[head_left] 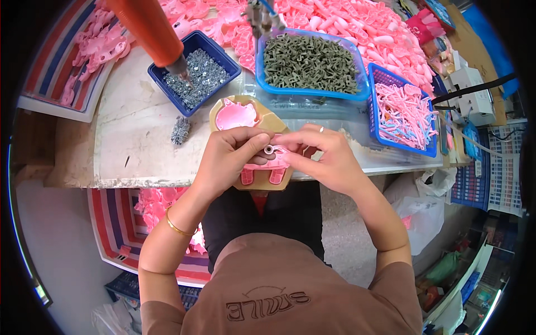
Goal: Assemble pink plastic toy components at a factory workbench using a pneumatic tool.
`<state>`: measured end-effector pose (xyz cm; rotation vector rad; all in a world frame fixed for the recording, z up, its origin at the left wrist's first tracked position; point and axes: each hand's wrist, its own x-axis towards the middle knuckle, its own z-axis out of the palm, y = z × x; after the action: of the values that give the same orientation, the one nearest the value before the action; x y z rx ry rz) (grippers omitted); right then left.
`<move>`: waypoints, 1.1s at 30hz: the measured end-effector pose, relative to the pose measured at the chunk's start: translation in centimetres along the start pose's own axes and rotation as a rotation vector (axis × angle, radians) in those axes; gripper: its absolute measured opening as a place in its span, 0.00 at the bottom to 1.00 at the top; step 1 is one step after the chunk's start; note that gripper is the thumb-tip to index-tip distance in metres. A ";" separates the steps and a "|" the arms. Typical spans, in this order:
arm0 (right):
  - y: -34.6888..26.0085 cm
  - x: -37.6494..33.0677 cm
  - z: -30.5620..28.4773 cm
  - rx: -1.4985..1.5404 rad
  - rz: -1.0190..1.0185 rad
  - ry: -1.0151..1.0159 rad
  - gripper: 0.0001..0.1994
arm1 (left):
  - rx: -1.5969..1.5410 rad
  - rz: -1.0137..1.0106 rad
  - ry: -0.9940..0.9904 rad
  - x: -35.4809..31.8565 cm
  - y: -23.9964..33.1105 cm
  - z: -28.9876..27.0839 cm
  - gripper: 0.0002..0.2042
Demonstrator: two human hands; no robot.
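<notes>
Both hands meet over a tan jig board [266, 124] at the table's front edge. Pink plastic shell halves lie in it; one rounded shell [237, 116] shows at the top, and two pink feet [276, 176] stick out below the hands. My left hand [233, 155] pinches a small pink plastic piece with a ring end [269, 149] between thumb and fingers. From the other side my right hand [326, 156], wearing a ring, closes its thumb and fingers on the same piece. Fingers hide much of it.
An orange power screwdriver [149, 29] hangs over a dark blue tray [231, 67] of screws. A screw clump [180, 130] lies nearby. Behind are a blue tub [312, 96] of dark green clips, a blue basket [373, 120] of pink sticks, and heaped pink parts [346, 28].
</notes>
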<state>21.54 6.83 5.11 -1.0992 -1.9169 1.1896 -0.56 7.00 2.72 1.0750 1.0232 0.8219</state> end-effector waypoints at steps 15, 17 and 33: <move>1.8 3.4 5.1 -0.607 -0.374 0.038 0.08 | 0.460 0.280 0.340 -1.6 0.4 -4.2 0.13; 2.1 3.7 5.4 -0.631 -0.348 0.008 0.08 | 0.652 0.398 0.366 -2.1 -0.2 -4.3 0.10; 2.2 5.4 4.6 -0.613 -0.263 -0.207 0.12 | 1.318 0.697 0.029 -3.3 -2.9 -3.4 0.17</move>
<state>15.94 10.31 1.69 -0.9908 -2.5912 0.5956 -4.64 4.21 0.29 2.6460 1.2215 0.6340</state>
